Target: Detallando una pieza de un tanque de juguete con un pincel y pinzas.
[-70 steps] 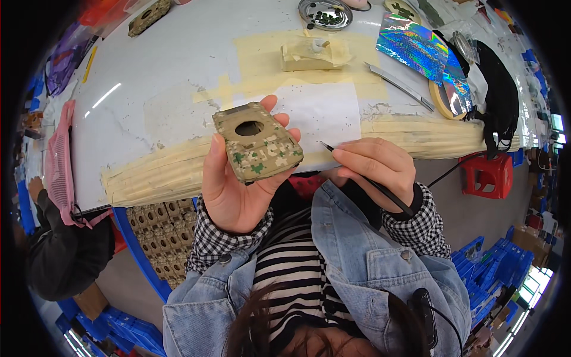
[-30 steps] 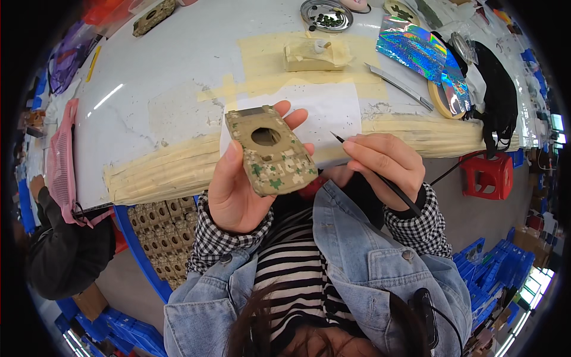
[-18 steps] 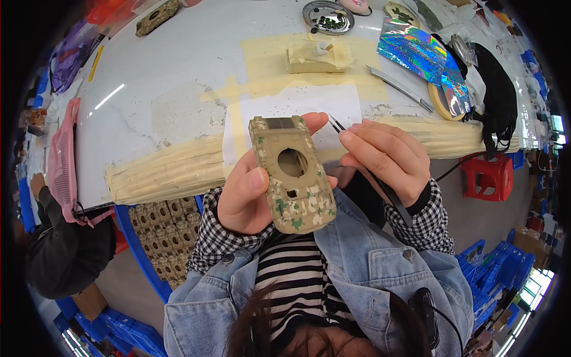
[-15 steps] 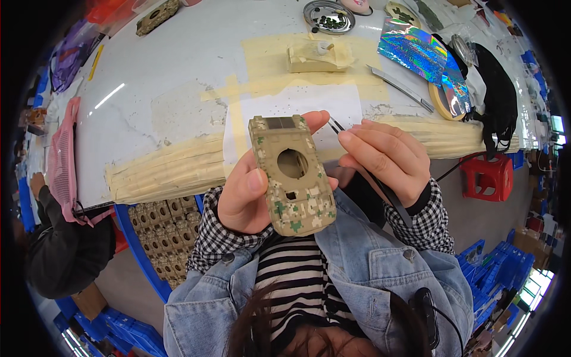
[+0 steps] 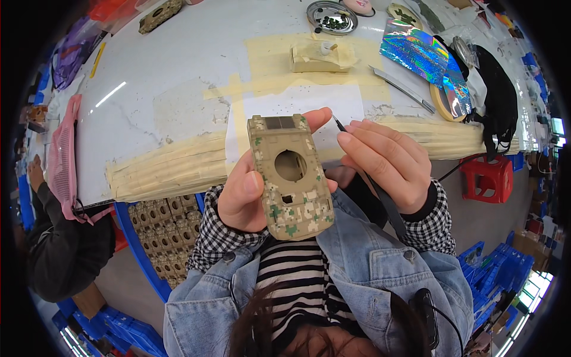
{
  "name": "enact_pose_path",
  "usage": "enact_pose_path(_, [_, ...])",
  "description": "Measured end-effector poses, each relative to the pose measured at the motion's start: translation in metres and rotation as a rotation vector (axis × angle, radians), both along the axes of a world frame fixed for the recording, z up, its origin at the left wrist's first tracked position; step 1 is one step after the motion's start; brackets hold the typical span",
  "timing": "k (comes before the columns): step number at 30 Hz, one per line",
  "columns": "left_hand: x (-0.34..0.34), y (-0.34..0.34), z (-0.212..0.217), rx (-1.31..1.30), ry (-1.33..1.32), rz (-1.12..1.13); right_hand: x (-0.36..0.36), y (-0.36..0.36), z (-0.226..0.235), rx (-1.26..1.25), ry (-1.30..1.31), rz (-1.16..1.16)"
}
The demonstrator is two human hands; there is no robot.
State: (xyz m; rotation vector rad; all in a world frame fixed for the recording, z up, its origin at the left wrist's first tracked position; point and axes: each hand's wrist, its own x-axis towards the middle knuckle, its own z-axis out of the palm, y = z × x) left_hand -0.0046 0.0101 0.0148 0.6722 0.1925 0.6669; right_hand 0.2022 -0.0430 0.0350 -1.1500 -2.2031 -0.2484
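My left hand [image 5: 241, 202] grips a tan toy tank hull [image 5: 275, 205] with a digital camouflage pattern of green and cream squares. A round hole opens in the hull's middle, with a small square hole below it. My left index finger sticks out past the hull's upper right corner. In my right hand [image 5: 395, 157] is a pair of dark tweezers [image 5: 388, 205], pinched between thumb and fingers. Their tips point at the left index fingertip, very close to it; whether they touch, or hold anything tiny, I cannot tell.
White paper [image 5: 336, 104] with tiny dark specks lies behind the hull. Beyond are a taped block [image 5: 318, 64], a round metal dish [image 5: 315, 25] of small dark green parts and a craft knife [image 5: 404, 89]. A blue crate [image 5: 143, 256] of similar hulls stands lower left. Another person's sleeve [image 5: 71, 244] shows at left.
The tweezers' two tips, apart before, now look pressed together, beside the left index fingertip. The hull has shifted slightly left and its lower end has dropped a little.
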Motion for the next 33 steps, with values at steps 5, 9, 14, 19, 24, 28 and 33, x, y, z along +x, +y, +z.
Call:
enact_pose_path(5, [-0.004,0.001,-0.004,-0.14,-0.161,-0.091,0.002,0.0,-0.002,-0.033,0.021,0.027])
enact_pose_path(9, [-0.003,0.0,-0.007,-0.142,-0.176,-0.086,0.002,0.0,-0.001,-0.043,0.045,0.032])
enact_pose_path(14, [-0.003,0.001,-0.007,-0.163,-0.187,-0.104,0.002,0.0,-0.001,-0.045,0.045,0.041])
enact_pose_path(19, [0.001,0.001,-0.006,0.071,-0.014,0.003,0.001,0.0,-0.001,-0.045,0.044,0.045])
enact_pose_path(24, [-0.004,0.002,-0.011,-0.135,-0.201,-0.129,0.002,0.0,-0.002,-0.041,0.045,0.052])
enact_pose_path(28, [-0.003,0.001,-0.014,-0.156,-0.226,-0.12,0.001,0.0,-0.001,-0.046,0.05,0.058])
enact_pose_path(33, [-0.002,0.001,-0.008,-0.112,-0.11,-0.073,0.004,-0.004,0.002,-0.107,0.192,0.068])
